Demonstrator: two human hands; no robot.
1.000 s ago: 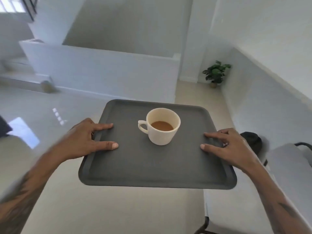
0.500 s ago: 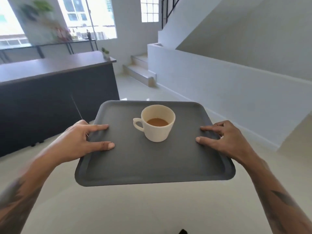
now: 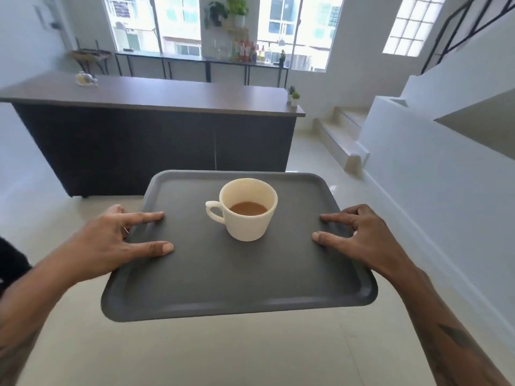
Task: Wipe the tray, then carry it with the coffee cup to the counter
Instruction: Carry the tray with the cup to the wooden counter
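A dark grey tray (image 3: pixel 237 285) is held level in the air in front of me. My left hand (image 3: pixel 108 243) grips its left edge, thumb and forefinger lying on top. My right hand (image 3: pixel 362 238) grips the right edge the same way. A cream coffee cup (image 3: pixel 248 218) stands upright near the tray's middle, handle to the left, partly full of brown coffee. The counter (image 3: pixel 156 96), with a brown top and dark front, stands straight ahead across the floor.
A small ornament (image 3: pixel 86 78) sits on the counter's left part and small potted plants (image 3: pixel 294 97) on its right end. White steps (image 3: pixel 340 135) and a stair wall (image 3: pixel 446 185) rise on the right. Pale tiled floor (image 3: pixel 195 352) lies between me and the counter.
My view has swung left from the stair wall until the counter is straight ahead. Both hands keep the same grip on the tray, and the cup stays in place.
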